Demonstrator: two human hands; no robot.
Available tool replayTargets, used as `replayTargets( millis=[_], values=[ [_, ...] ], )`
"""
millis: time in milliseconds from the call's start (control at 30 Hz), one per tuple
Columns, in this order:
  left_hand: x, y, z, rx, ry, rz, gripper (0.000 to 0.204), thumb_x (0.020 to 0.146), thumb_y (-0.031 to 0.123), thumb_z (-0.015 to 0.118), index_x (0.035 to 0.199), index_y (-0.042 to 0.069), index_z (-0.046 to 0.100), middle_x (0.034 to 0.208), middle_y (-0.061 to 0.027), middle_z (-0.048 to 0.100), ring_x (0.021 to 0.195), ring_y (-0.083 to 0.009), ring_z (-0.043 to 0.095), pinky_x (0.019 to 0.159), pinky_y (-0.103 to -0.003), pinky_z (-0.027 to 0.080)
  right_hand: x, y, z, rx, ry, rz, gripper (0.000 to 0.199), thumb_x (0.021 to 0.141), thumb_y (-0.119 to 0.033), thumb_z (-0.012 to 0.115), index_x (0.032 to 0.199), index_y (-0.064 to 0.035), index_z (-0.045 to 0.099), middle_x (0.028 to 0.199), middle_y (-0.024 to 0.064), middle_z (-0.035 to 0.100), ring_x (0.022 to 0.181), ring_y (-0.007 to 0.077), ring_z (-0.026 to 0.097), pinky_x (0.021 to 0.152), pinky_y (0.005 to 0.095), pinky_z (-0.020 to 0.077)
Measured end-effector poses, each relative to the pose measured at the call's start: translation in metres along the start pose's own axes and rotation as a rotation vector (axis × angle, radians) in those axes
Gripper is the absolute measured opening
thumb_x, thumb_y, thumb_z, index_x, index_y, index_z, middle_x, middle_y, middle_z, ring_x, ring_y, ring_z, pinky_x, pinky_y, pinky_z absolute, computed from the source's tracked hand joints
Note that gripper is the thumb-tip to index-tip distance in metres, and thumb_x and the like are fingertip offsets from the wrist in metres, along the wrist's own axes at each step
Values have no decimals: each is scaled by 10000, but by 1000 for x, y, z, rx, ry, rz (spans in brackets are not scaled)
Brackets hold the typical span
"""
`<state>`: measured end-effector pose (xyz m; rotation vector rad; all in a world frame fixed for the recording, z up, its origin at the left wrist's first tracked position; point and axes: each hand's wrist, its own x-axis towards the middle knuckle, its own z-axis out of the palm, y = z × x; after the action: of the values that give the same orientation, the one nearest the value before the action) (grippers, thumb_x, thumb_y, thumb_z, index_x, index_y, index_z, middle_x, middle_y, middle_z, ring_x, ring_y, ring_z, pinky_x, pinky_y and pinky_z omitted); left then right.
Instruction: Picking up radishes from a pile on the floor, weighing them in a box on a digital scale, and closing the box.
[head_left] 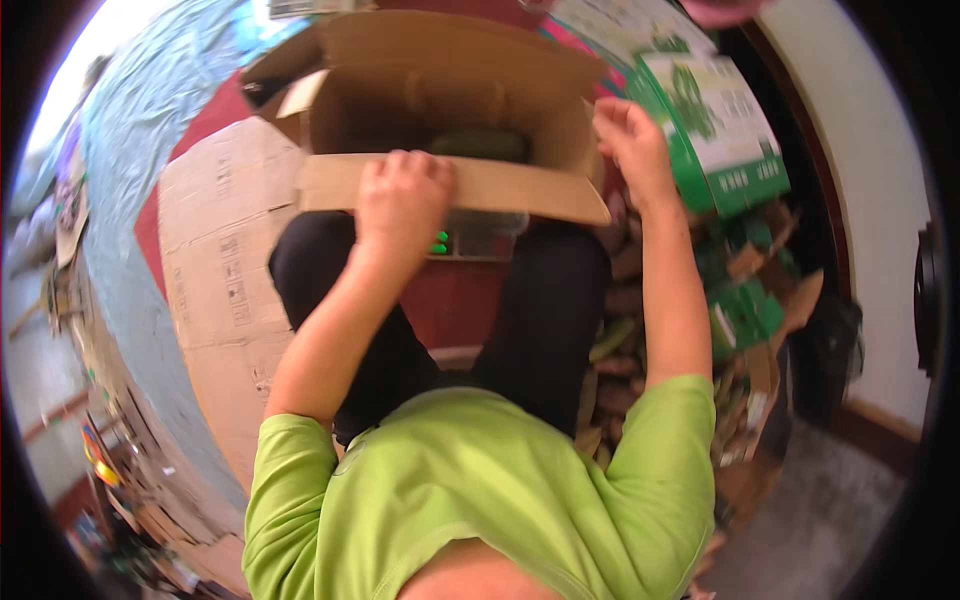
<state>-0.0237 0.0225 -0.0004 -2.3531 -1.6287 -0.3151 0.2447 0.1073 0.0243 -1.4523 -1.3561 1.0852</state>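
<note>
An open cardboard box [450, 55] stands in front of my knees, its front flap [520, 188] folded toward me. My left hand [405, 195] is closed over that flap, fingers curled across its upper edge. Beside the box's right wall, my right hand [632, 145] has its thumb and fingers bent together in a pinch. Whether it grips the edge there or something small is hidden. Down in the box lies a long dark green object [480, 145], partly covered by the flap. Below the flap shows a scale [470, 240] with glowing green digits.
A flattened cardboard sheet [225, 260] covers the floor at left, next to blue plastic sheeting [130, 170]. Green-and-white cartons [710, 130] stand at right. Beside my right leg are a loose pile of vegetables [615, 370] and a small green box [745, 315]. A white wall [865, 150] rises far right.
</note>
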Motion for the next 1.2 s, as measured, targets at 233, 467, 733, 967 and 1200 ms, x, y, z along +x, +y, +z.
replayTargets(
  millis=[233, 467, 733, 967, 1200],
  values=[
    [10, 1, -1, -40, -10, 4, 271, 801, 88, 515, 1034, 179, 619, 980, 8, 623, 955, -205, 583, 830, -358, 465, -87, 102, -110, 98, 285, 255, 281, 865, -172, 643, 1113, -51, 589, 1003, 35, 645, 885, 113, 606, 708, 243, 475],
    [7, 11, -2, -21, -132, -44, 411, 802, 22, 499, 1150, 197, 628, 1084, 13, 618, 1044, -203, 569, 904, -348, 441, -220, 250, -128, -9, 433, 609, 263, 850, -154, 631, 1103, -89, 605, 910, -5, 641, 783, 99, 612, 617, 250, 477],
    [5, 14, -4, -39, -147, -106, 503, 731, -39, 538, 1167, 195, 625, 1110, 8, 612, 1054, -214, 560, 888, -353, 457, -321, 355, -92, -17, 462, 1058, 261, 772, -187, 666, 1016, -107, 617, 829, 5, 617, 696, 126, 590, 578, 332, 486],
    [6, 13, 1, -18, -166, -121, 570, 709, -82, 523, 1186, 214, 621, 1115, 23, 609, 1062, -210, 555, 904, -353, 449, -353, 374, -65, 377, 689, 1273, 265, 808, -150, 644, 1064, -151, 576, 913, 26, 582, 770, 183, 582, 685, 391, 496],
    [6, 14, 2, -29, -106, -104, 615, 706, -123, 483, 1189, 229, 626, 1114, -2, 620, 1029, -229, 588, 816, -363, 493, -364, 416, -51, 843, 955, 1248, 337, 845, -134, 642, 1160, -107, 526, 1170, 97, 459, 1047, 305, 474, 849, 463, 484]
  ],
)
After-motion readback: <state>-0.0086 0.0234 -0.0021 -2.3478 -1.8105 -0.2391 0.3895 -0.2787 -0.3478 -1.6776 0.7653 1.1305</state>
